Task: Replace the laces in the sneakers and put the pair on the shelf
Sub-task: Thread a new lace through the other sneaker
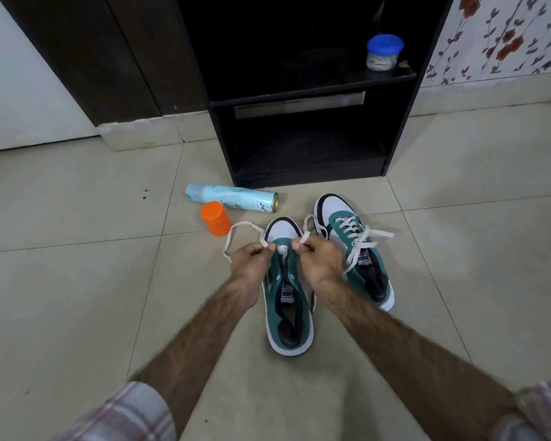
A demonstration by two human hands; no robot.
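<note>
Two green-and-white sneakers stand on the tiled floor, toes pointing away from me. The left sneaker (288, 313) has open eyelets along most of its tongue. My left hand (252, 261) pinches one end of a white lace (236, 232) that loops out to the left. My right hand (318, 259) pinches the other end near the toe. The right sneaker (353, 249) is laced, its loose white ends spread across the tongue. A black shelf unit (306, 103) stands just beyond the shoes.
A light blue spray can (233, 201) lies on its side before the shelf, beside an orange-lidded jar (216, 218). A blue-lidded clear container (383, 52) sits on the upper shelf board. A dark wooden door frame rises at left, floral wallpaper at right.
</note>
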